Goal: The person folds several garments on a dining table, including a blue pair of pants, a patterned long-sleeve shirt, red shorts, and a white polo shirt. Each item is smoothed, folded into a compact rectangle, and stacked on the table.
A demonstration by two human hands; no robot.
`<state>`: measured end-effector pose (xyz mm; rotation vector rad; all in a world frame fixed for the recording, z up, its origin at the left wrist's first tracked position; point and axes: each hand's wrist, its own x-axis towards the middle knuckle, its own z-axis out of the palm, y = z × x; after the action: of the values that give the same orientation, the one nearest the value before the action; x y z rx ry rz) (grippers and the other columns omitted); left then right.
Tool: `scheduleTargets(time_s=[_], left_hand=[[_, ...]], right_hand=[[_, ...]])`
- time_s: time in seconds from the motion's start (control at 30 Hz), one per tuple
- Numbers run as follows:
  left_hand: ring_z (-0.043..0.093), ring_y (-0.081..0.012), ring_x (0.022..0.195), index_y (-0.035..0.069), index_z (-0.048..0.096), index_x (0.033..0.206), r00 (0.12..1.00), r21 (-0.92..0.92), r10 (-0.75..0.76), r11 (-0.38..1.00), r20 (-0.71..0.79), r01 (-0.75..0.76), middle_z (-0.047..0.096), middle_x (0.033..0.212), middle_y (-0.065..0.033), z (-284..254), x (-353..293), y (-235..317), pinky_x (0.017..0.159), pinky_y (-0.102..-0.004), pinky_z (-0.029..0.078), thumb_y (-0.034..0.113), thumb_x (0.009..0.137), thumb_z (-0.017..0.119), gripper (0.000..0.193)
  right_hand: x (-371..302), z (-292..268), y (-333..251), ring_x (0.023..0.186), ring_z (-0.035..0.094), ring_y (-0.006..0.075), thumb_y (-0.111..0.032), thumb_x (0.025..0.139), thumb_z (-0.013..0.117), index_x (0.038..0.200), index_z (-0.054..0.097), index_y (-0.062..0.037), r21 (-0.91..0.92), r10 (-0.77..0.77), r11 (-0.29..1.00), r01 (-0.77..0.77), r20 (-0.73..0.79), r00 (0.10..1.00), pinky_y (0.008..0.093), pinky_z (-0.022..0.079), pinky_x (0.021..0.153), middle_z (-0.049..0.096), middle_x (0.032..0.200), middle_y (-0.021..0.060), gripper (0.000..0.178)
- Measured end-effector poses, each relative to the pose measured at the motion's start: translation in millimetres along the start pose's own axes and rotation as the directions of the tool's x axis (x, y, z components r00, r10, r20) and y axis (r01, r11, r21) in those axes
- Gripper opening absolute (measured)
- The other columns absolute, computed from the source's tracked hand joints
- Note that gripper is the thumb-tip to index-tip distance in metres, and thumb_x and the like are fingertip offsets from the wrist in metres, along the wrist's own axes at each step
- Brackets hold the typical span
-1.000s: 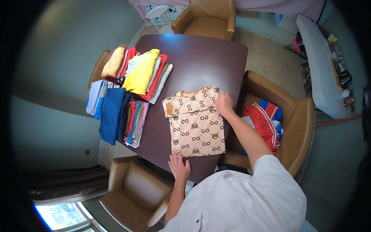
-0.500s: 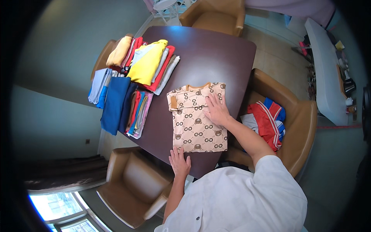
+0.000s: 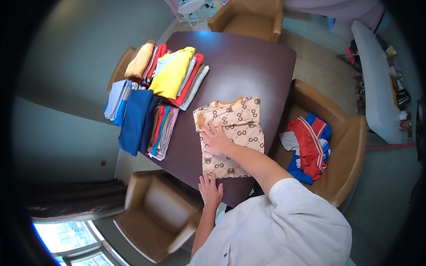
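Observation:
A beige T-shirt (image 3: 243, 129) patterned with brown teddy bears and dark linked shapes lies flat on the table, its tan collar pointing away from me. One short sleeve with a tan patch is folded in at its upper left. My right hand (image 3: 216, 140) presses on the left side of the shirt with fingers spread, just below that patch. At the shirt's near left corner rests my left hand (image 3: 210, 190), fingers outstretched, its tips touching the hem. Neither hand grasps anything.
Folded clothes stand in rows at the table's left, including a yellow garment (image 3: 174, 75) and navy trousers (image 3: 135, 122). A red and blue garment heap (image 3: 306, 146) lies on the brown chair (image 3: 344, 155) at right. Another chair (image 3: 159, 208) stands near left. The dark table (image 3: 242, 57) has rounded corners.
My right hand has slid from the shirt's upper right across to its left side. My left hand stays by the near left corner. The view has shifted slightly.

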<state>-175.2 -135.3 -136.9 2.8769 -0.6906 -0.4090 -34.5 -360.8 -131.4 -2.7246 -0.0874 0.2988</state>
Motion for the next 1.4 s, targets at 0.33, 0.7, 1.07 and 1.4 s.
scheduleTargets(time_s=[0.33, 0.7, 1.07, 1.4], left_hand=[[0.029, -0.0502, 0.149, 0.015, 0.043, 0.155, 0.999, 0.010, 0.035, 0.999, -0.028, -0.035, 0.030, 0.164, -0.0240, 6.7, 0.6, -6.0, 0.117, -0.0640, 0.031, 0.034, 0.091, 0.070, 0.072], [0.049, -0.0402, 0.133, 0.005, 0.050, 0.146, 0.983, -0.065, 0.069, 0.995, -0.169, -0.081, 0.053, 0.146, -0.0179, 14.6, -17.1, -28.9, 0.111, -0.0520, 0.040, 0.022, 0.084, 0.075, 0.069], [0.066, -0.0361, 0.099, 0.004, 0.063, 0.123, 0.891, -0.391, -0.423, 0.857, -0.166, 0.334, 0.067, 0.106, -0.0156, 5.3, -16.0, -20.7, 0.089, -0.0462, 0.054, 0.025, 0.087, 0.077, 0.044], [0.071, -0.0227, 0.067, 0.000, 0.068, 0.082, 0.806, -0.640, -0.532, 0.529, 0.262, 0.557, 0.071, 0.073, -0.0120, 18.3, 1.6, -42.5, 0.069, -0.0380, 0.057, 0.025, 0.087, 0.069, 0.025]], right_hand=[[-33.5, 12.5, 43.4, 0.156, 0.022, 0.0369, -0.042, 0.099, 0.055, 0.155, 0.042, -0.0079, -0.065, -0.065, 0.997, 0.051, -0.240, 0.969, 0.0661, 0.015, 0.122, 0.031, 0.166, 0.0155, 0.067], [-197.8, 41.7, 80.1, 0.125, 0.050, 0.0428, -0.019, 0.085, 0.073, 0.127, 0.054, 0.0003, 0.151, 0.049, 0.988, 0.025, -0.469, 0.882, 0.0534, 0.039, 0.109, 0.054, 0.128, 0.0250, 0.050], [-267.8, 110.3, 87.0, 0.081, 0.067, 0.0159, -0.029, 0.098, 0.072, 0.113, 0.062, -0.0050, 0.853, 0.496, -0.255, -0.455, 0.520, 0.696, 0.0332, 0.058, 0.071, 0.069, 0.101, 0.0076, 0.030], [-260.3, 79.7, 110.0, 0.076, 0.072, 0.0167, -0.019, 0.093, 0.072, 0.099, 0.064, -0.0048, 0.807, 0.383, -0.163, -0.568, 0.582, 0.717, 0.0320, 0.061, 0.065, 0.071, 0.088, 0.0073, 0.018]])
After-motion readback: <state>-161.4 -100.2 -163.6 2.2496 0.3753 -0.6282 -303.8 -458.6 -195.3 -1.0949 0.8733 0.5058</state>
